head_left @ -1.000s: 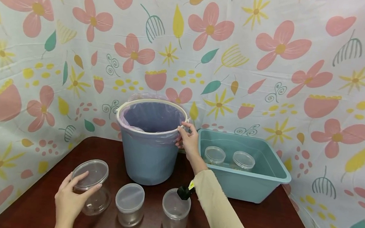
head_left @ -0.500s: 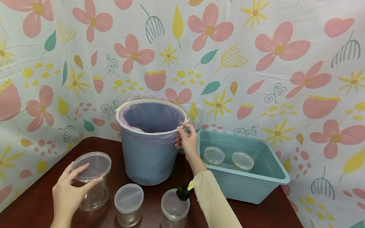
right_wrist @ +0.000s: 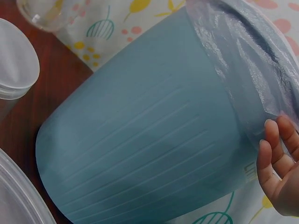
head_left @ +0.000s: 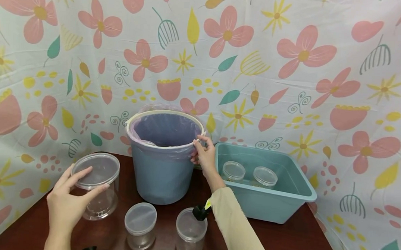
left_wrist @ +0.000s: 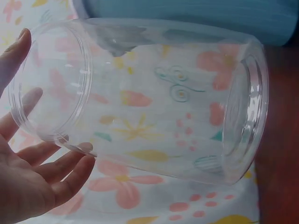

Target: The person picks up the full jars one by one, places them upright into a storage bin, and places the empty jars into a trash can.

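Note:
A tall clear plastic jar with a screw lid stands upright at the left, and my left hand grips it at the lid, thumb and fingers spread around the rim. In the left wrist view the transparent jar shows nothing inside. My right hand pinches the white rim ring of a blue bin lined with a thin pinkish bag. The right wrist view has the fingers curled at the bag's edge, with the rim partly out of frame.
Two smaller lidded jars, a short jar and a taller jar, stand at the front of the dark table. A teal basin at the right holds two lidded containers. A flowered cloth hangs behind.
My left hand has moved the large jar up and slightly left in the head view, farther back from the front jars. The right hand stays at the bin's rim.

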The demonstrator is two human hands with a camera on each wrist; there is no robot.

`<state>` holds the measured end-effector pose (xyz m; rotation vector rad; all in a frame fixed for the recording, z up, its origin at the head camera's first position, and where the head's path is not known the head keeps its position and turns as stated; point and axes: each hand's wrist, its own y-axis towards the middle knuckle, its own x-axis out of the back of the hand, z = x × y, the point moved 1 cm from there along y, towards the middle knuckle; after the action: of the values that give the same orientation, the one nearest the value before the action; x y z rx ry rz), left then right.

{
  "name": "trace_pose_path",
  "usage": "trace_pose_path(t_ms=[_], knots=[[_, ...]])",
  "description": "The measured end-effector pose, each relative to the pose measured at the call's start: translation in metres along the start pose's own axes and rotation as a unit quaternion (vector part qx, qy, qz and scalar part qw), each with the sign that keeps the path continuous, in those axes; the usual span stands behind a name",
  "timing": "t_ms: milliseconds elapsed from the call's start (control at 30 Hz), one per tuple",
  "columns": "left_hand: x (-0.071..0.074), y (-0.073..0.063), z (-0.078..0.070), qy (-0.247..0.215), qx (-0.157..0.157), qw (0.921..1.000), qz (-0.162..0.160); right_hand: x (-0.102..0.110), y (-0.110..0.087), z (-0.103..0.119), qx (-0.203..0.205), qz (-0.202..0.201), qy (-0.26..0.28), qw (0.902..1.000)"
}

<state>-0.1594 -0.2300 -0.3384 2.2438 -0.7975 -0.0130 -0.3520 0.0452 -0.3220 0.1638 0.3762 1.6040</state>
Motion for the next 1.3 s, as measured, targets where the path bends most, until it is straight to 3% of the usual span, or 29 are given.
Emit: trace_pose_path(t_ms=[267,567,667,967,1133,1300], knots=[[0.01,0.016,-0.017,-0.012,-0.044,0.9988,-0.019,0.0,-0.001,0.001,0.0,0.003,0.0,1.0],[0.022,0.046,-0.04,-0.016,-0.117,0.9891,-0.089,-0.001,-0.002,-0.001,0.009,-0.003,-0.007,0.9999],[0.025,0.055,-0.048,-0.02,-0.133,0.9861,-0.098,-0.001,-0.002,0.0,0.01,-0.005,-0.008,0.9999],[0.022,0.08,-0.072,-0.038,-0.125,0.9863,-0.101,0.0,-0.001,0.002,0.0,-0.002,-0.008,1.0],[0.014,0.094,-0.082,-0.084,-0.093,0.9873,-0.098,0.0,-0.001,0.004,-0.012,0.008,-0.014,0.9998],[0.0,0.105,-0.094,-0.14,-0.097,0.9815,-0.088,0.0,-0.001,0.005,-0.012,0.014,-0.013,0.9998]])
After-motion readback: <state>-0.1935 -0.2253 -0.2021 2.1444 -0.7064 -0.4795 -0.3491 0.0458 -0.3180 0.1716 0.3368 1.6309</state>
